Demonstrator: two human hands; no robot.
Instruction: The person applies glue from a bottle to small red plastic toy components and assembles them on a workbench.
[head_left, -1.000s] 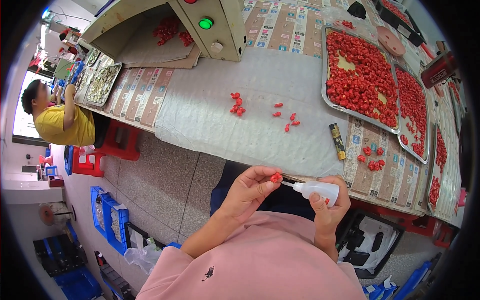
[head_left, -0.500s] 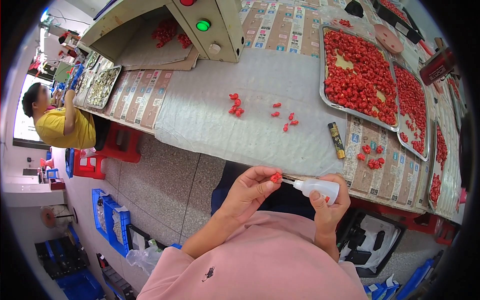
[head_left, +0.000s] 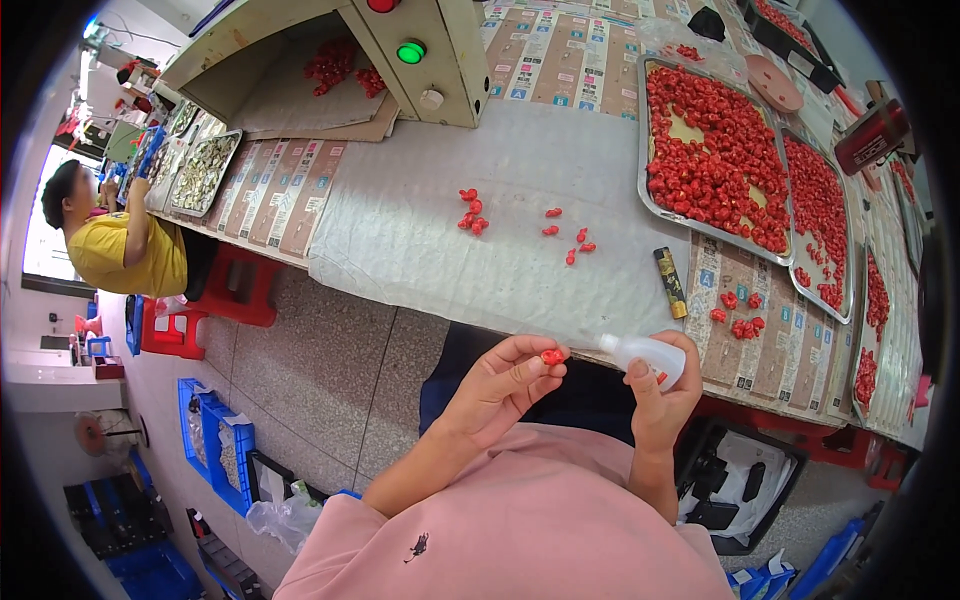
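Observation:
Between the thumb and fingers of my left hand [head_left: 505,388] is a small red piece [head_left: 552,357], round and glossy; its exact kind is too small to make out. My right hand [head_left: 662,395] grips a white squeeze bottle [head_left: 648,358], tilted so its thin nozzle points left, a little apart from the red piece. Both hands are just off the near edge of the table. On the pale sheet [head_left: 400,240] beyond them lie a cluster of red pieces [head_left: 472,212] and several scattered ones [head_left: 571,256].
Metal trays full of red pieces [head_left: 715,150] stand at the right. A dark patterned tube [head_left: 671,283] lies near the sheet's right edge. A box-shaped machine with a green light [head_left: 411,51] stands at the back left. A person in yellow [head_left: 130,250] sits at the far left.
The bottle in my right hand has drawn back to the right and tilted up, so its nozzle is away from the red piece. My left hand still pinches the piece.

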